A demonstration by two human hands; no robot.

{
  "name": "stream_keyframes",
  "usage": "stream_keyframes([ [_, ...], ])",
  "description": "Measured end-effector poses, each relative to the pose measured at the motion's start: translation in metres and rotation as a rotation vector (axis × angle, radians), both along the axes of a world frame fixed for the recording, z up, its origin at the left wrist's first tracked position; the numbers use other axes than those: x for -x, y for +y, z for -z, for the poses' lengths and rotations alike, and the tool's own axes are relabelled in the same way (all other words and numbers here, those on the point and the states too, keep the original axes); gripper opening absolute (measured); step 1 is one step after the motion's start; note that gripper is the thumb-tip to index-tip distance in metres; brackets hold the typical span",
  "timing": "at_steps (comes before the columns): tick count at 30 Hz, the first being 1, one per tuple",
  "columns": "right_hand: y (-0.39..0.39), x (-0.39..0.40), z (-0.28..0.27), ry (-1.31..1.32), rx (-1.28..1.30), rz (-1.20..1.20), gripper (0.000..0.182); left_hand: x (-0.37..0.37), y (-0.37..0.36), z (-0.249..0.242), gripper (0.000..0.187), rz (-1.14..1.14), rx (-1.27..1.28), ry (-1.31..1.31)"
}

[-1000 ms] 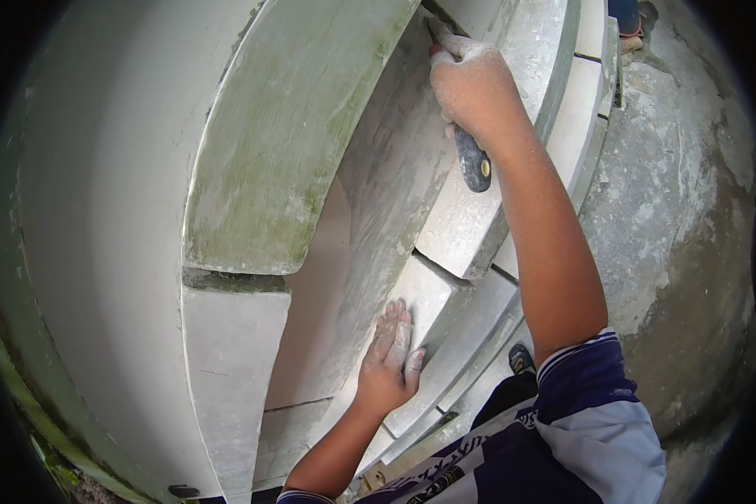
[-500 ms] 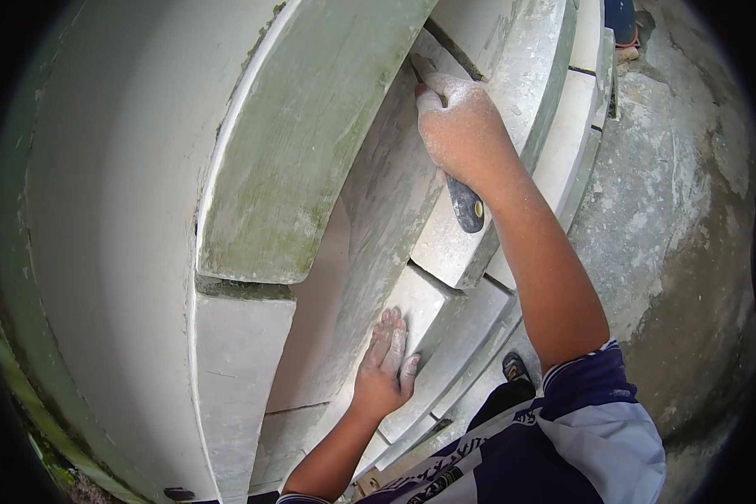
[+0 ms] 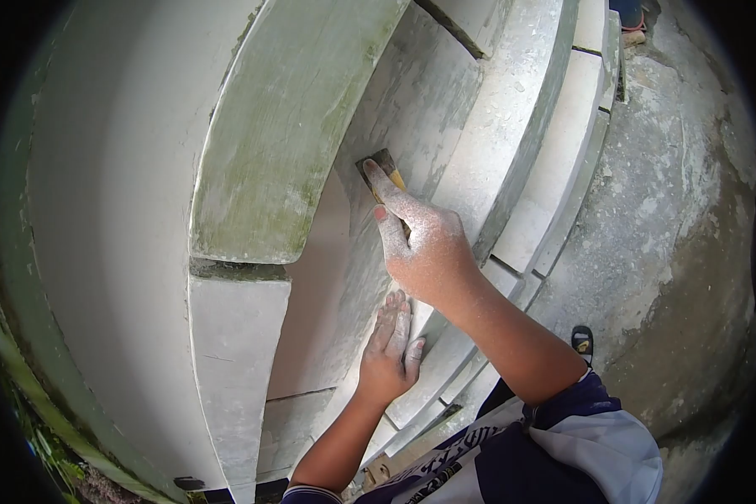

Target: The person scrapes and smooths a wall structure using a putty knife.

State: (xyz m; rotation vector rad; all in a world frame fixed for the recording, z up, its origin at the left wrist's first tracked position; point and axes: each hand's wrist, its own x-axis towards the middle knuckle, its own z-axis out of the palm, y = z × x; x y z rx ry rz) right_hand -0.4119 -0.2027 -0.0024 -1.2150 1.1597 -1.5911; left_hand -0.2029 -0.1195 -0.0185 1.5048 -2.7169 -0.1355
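My right hand [image 3: 428, 252], dusted with white powder, is closed around a putty knife [image 3: 382, 165]. Its dark blade rests on the grey-streaked recessed surface [image 3: 424, 92], with the index finger stretched along it; a yellow patch shows beside that finger. The handle is mostly hidden under the palm. Below it, my left hand [image 3: 386, 357] lies flat on the pale ledge [image 3: 349, 395], fingers extended and whitened with dust, holding nothing.
A greenish curved slab [image 3: 281, 134] and a light grey block [image 3: 235, 336] stand on the left, with a dark gap between them. Curved stepped ledges [image 3: 554, 160] run along the right. Beyond lies a stained concrete floor [image 3: 638, 218], where a sandalled foot [image 3: 582, 343] shows.
My right hand has moved down and left with the putty knife, from the upper end of the recess to its middle. My left hand stays on the ledge, slightly shifted.
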Motion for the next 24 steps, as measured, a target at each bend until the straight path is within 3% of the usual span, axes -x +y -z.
stream_keyframes([
  [2, -0.003, -0.031, 0.026, 0.001, 0.192, 0.168, 0.054, -0.001, 0.001, 0.001, 0.064, -0.011, 0.005, -0.012],
  [5, -0.008, -0.041, 0.035, 0.019, 0.259, 0.196, 0.055, -0.004, 0.0, 0.003, 0.064, 0.004, 0.013, -0.01],
  [8, -0.009, -0.021, 0.013, 0.092, 0.091, 0.018, 0.049, -0.003, -0.001, 0.002, 0.063, -0.008, 0.003, 0.012],
  [12, -0.031, -0.011, -0.012, 0.044, 0.121, 0.064, 0.032, -0.003, 0.0, 0.003, 0.06, -0.014, -0.006, 0.039],
  [24, -0.007, -0.018, 0.011, 0.067, 0.174, 0.01, 0.04, -0.012, 0.0, 0.005, 0.057, -0.076, -0.106, 0.031],
])
